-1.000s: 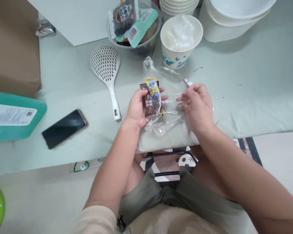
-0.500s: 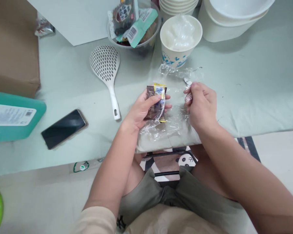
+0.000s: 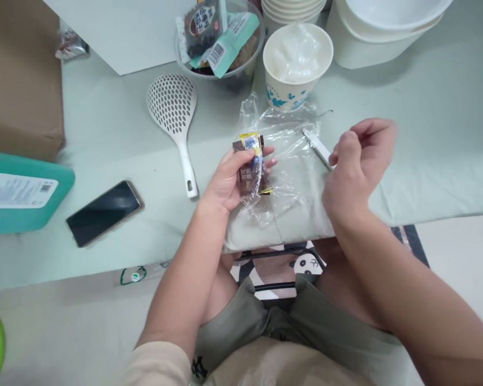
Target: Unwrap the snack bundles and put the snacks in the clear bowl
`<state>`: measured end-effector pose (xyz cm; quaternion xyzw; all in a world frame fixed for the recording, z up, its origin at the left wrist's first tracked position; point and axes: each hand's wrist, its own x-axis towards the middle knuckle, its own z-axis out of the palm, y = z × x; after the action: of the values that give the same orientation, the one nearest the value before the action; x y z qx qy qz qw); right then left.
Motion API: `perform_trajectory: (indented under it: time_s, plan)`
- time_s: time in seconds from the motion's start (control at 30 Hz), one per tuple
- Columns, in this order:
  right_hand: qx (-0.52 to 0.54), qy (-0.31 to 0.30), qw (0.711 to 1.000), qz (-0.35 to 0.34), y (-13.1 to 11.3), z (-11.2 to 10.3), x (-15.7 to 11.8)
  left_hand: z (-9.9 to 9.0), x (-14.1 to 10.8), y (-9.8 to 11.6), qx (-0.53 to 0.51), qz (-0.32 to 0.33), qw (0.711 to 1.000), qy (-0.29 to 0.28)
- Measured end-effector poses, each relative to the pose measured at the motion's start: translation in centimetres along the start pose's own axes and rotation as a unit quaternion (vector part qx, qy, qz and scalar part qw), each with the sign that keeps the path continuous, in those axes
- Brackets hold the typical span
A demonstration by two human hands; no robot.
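My left hand (image 3: pixel 231 171) is closed around small snack packets, a brown one (image 3: pixel 246 179) and a yellow and blue one (image 3: pixel 251 143), with the thumb pressed on top. Clear plastic film (image 3: pixel 279 185) clings to the packets and spreads crumpled over the cloth beside them. My right hand (image 3: pixel 358 166) is off to the right, slightly blurred, its fingers curled in; whatever they hold, if anything, is hidden. Just left of that hand lies a slim white tool (image 3: pixel 319 148) with a narrow metal-looking tip, partly covered by the hand.
A white slotted skimmer (image 3: pixel 173 110) and a phone (image 3: pixel 105 213) lie to the left. Behind are a bowl of snack packets (image 3: pixel 241 68), a paper cup (image 3: pixel 287 96) stuffed with clear plastic, and white tubs (image 3: pixel 380 51). A green container (image 3: pixel 60 198) and cardboard box (image 3: pixel 22 80) stand far left.
My right hand has moved right, away from the packets, uncovering the white tool. The film has shifted and stretched out toward the cup. My left hand has shifted slightly left with the packets.
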<state>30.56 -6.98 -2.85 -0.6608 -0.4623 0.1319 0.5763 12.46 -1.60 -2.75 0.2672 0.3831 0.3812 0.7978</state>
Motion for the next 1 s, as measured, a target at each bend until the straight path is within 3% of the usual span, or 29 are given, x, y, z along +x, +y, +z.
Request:
perform_trajectory:
  time_s: [0.03, 0.1, 0.17, 0.23, 0.5, 0.63, 0.8, 0.9, 1.0]
  plan:
    - [-0.014, 0.015, 0.999, -0.033, -0.3, -0.2, -0.4, 0.0, 0.1, -0.1, -0.001, 0.008, 1.0, 0.002]
    - [-0.006, -0.031, 0.998, -0.049, -1.0, -0.3, -1.3, 0.1, 0.2, -0.2, 0.011, 0.018, 1.0, 0.009]
    - [0.003, -0.146, 0.989, -0.037, -1.7, 0.0, -2.2, 0.3, 0.2, -0.3, 0.026, 0.023, 0.999, 0.014]
    - [0.001, -0.208, 0.978, -0.016, -2.1, 0.5, -2.7, 0.4, 0.2, -0.4, 0.034, 0.027, 0.999, 0.014]
    - [0.051, -0.316, 0.94, 0.12, -2.4, 1.1, -2.6, 0.5, 0.2, -1.0, 0.029, 0.044, 0.998, -0.022]
    - [0.08, -0.329, 0.927, 0.16, -2.0, 1.4, -2.8, 1.0, -0.1, -1.0, 0.039, 0.049, 0.997, -0.041]
    - [0.07, -0.304, 0.935, 0.171, -1.4, 1.9, -2.9, 1.4, -0.2, -1.4, 0.083, 0.066, 0.992, -0.063]
    - [0.013, -0.286, 0.947, 0.146, -1.1, 2.0, -2.7, 1.2, -0.1, -1.5, 0.121, 0.121, 0.985, -0.019]
    - [-0.021, -0.256, 0.96, 0.112, -0.5, 1.9, -2.6, 0.8, -0.4, -1.1, 0.212, 0.195, 0.956, 0.048]
